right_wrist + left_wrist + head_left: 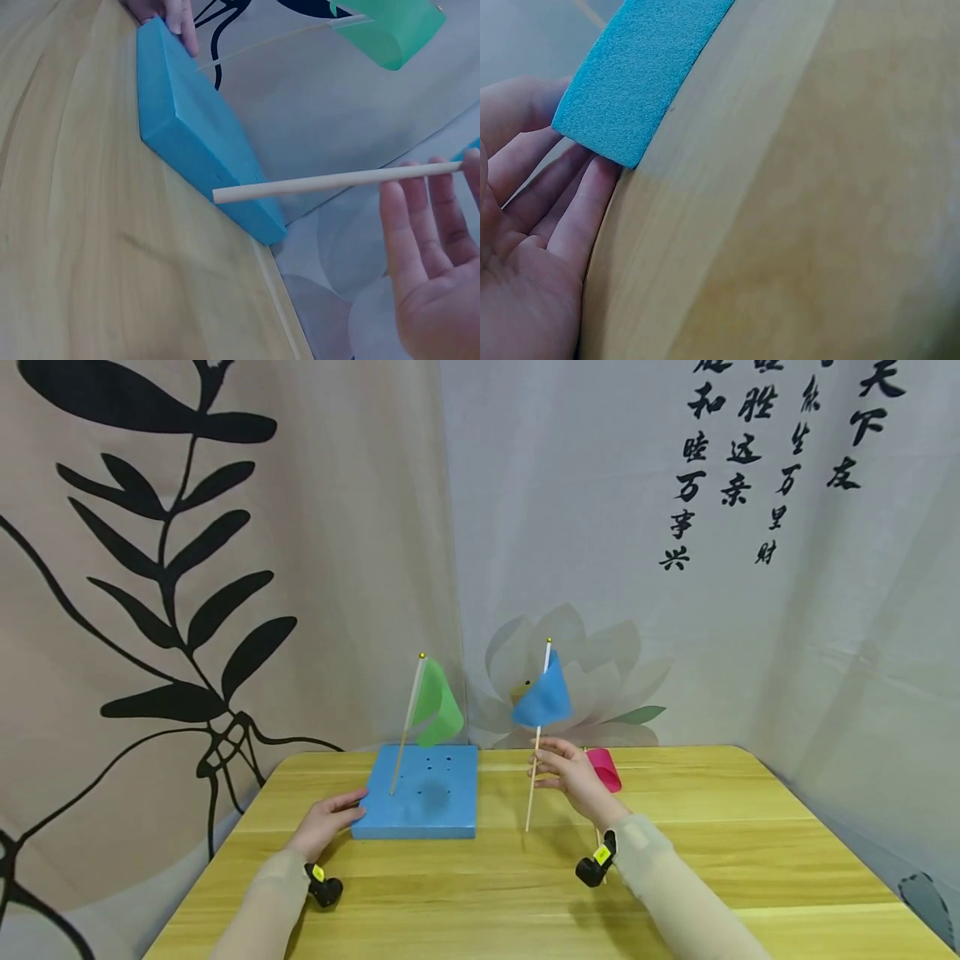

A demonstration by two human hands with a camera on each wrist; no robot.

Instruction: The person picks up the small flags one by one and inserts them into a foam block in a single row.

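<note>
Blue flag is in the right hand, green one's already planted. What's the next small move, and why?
Probably carry the blue flag left over the foam block and aim its stick tip at a free hole. The right hand holds it clear of the block, while the left hand rests against the block's corner.

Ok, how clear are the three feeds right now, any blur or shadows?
Head view: evenly lit and sharp, with a soft shadow on the foam block. Left wrist view: close and soft, the table blurred. Right wrist view: slight blur on the stick and right hand.
</note>
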